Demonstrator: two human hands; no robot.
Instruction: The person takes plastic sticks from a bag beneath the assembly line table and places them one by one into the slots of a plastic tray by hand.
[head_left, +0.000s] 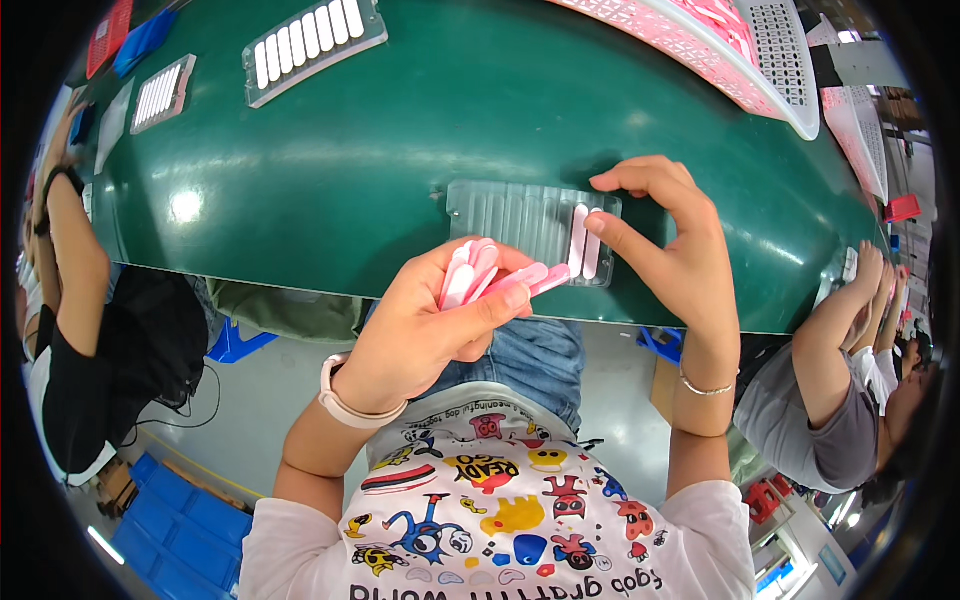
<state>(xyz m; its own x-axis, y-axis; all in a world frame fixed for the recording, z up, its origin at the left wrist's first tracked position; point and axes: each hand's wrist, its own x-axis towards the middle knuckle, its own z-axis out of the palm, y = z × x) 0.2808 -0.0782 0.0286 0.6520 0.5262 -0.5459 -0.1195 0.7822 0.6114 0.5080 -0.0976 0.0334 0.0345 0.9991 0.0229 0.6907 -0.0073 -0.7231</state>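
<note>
A bunch of flat, round-ended pink and white sticks [470, 274] is gripped in my left hand [425, 320], held over the table's near edge. Just beyond it lies a clear plastic tray [500, 215] with narrow parallel slots. Two pale pink sticks [578, 242] lie side by side toward its right end; the slots left of them show bare. Over the tray's right end is my right hand [665, 225], thumb and forefinger spread apart. Its thumb tip overlaps the rightmost stick, and whether it touches I cannot tell. My left hand hides the tray's near left part.
Two more trays of white sticks, a larger one [310, 45] and a smaller one [160, 95], lie at the far left of the green table [330, 170]. A pink and white perforated basket [720, 65] of pink pieces stands far right. Other people sit on both sides.
</note>
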